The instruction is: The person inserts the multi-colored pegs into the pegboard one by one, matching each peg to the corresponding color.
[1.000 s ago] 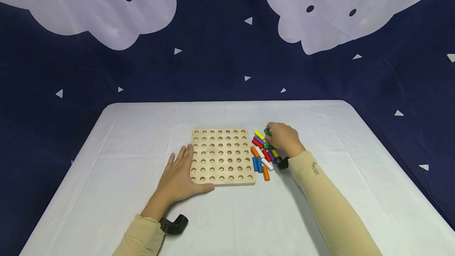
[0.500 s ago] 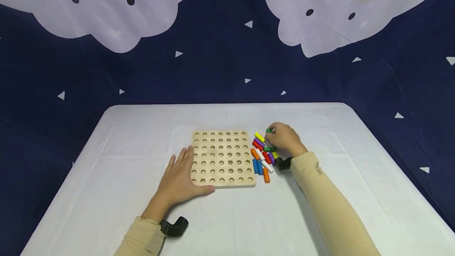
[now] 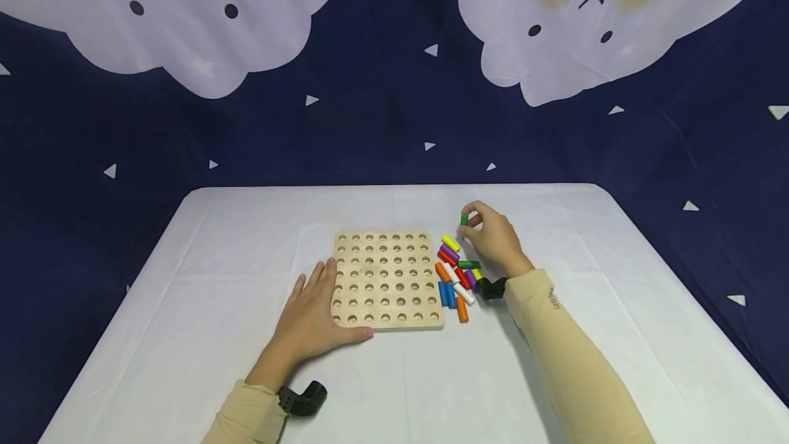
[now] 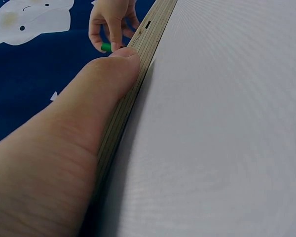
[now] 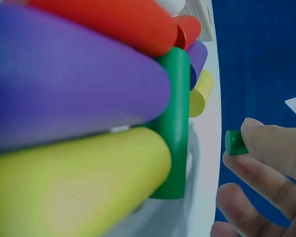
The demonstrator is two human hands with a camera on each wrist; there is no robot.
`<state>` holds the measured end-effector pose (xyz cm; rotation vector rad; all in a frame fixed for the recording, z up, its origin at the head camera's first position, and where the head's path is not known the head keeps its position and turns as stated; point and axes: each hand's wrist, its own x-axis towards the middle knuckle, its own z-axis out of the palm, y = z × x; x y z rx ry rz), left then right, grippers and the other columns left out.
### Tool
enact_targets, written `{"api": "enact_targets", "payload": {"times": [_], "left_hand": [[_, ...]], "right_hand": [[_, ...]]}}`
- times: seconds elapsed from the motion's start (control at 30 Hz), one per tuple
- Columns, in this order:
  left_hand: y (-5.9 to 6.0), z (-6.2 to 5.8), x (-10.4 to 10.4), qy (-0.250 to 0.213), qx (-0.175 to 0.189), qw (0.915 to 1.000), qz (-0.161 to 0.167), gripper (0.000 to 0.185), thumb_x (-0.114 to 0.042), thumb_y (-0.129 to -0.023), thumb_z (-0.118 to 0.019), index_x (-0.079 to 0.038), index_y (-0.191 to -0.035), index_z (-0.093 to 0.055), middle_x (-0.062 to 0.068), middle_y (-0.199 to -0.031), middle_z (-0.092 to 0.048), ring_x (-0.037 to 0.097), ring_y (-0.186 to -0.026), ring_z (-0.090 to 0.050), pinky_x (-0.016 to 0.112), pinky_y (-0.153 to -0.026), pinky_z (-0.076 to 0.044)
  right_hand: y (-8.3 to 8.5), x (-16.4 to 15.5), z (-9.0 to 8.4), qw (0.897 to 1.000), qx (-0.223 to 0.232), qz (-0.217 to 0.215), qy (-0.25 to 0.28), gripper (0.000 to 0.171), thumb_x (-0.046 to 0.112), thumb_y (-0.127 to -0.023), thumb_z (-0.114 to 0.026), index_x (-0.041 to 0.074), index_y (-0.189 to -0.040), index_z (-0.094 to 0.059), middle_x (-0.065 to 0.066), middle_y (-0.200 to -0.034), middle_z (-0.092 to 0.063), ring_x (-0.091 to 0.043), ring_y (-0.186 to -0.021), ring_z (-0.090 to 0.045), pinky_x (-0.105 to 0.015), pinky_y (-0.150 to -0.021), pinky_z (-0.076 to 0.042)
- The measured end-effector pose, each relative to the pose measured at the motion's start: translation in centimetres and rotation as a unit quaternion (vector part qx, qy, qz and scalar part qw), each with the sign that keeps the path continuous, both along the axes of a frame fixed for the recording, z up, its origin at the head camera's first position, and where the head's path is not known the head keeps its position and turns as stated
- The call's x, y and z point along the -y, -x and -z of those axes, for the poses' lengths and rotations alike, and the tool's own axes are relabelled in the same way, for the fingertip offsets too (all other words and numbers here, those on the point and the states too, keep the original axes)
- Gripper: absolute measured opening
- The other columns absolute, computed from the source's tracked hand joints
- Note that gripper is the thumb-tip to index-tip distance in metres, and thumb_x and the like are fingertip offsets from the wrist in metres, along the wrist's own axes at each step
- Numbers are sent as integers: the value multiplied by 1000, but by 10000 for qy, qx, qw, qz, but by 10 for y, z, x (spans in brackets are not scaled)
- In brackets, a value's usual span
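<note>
- Right hand (image 3: 493,238), lifted a little above the white table (image 3: 555,375), fingers curled, pinching a small green wooden peg (image 3: 464,219) at the fingertips (image 5: 266,143).
- Left hand (image 3: 311,317) flat, fingers straight, pressed against the left edge of the square wooden pegboard with round holes (image 3: 385,278).
- Pile of coloured wooden pegs (image 3: 456,273) just beside the board's right edge, below the lifted peg.
- Bare tabletop on all sides.
</note>
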<state>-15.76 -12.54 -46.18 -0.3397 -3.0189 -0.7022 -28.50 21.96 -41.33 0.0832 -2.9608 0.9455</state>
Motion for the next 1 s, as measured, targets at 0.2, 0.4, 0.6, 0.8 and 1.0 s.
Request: {"api": "enact_targets", "payload": {"times": [0.2,0.4,0.6,0.8,1.0], "left_hand": [[-1,-1,0,6,-4,10000,8,149,-96,-54,-60,-5,-160,-9,12,-166,-16,29,-155,-13,50,-127,-5],[1,0,1,12,-41,10000,19,148,-96,-54,-60,-5,-160,-10,11,-166,-17,29,-155,-13,50,-127,-6],[1,3,1,3,-13,10000,7,148,-97,-54,-58,-6,-160,-9,11,-166,-17,28,-155,-13,50,-127,-6],[2,4,0,12,32,10000,-13,149,-97,-54,-58,-6,-160,-8,11,-166,-17,28,-156,-13,49,-127,-6],[2,2,0,21,5,10000,-6,149,-96,-53,-60,-6,-160,-8,12,-166,-19,28,-155,-14,50,-127,-7]], "right_hand": [[-2,6,-3,9995,-307,-43,3,29,25,-93,-70,21,-119,-58,-7,-108,-70,-23,-75,-58,-31,-66,-44],[-1,14,-5,9984,-494,-207,195,30,23,-92,-72,20,-120,-60,-6,-106,-71,-22,-72,-58,-31,-64,-44],[2,33,-4,9975,-291,-495,420,29,25,-91,-74,23,-116,-61,-3,-103,-70,-21,-71,-59,-31,-59,-49],[4,55,-6,9953,-70,-803,541,25,25,-89,-76,22,-109,-61,-2,-101,-69,-20,-69,-59,-29,-58,-49],[6,73,-8,9925,-13,-1137,439,24,21,-87,-78,19,-106,-62,-2,-101,-69,-20,-71,-57,-30,-62,-48]]}}
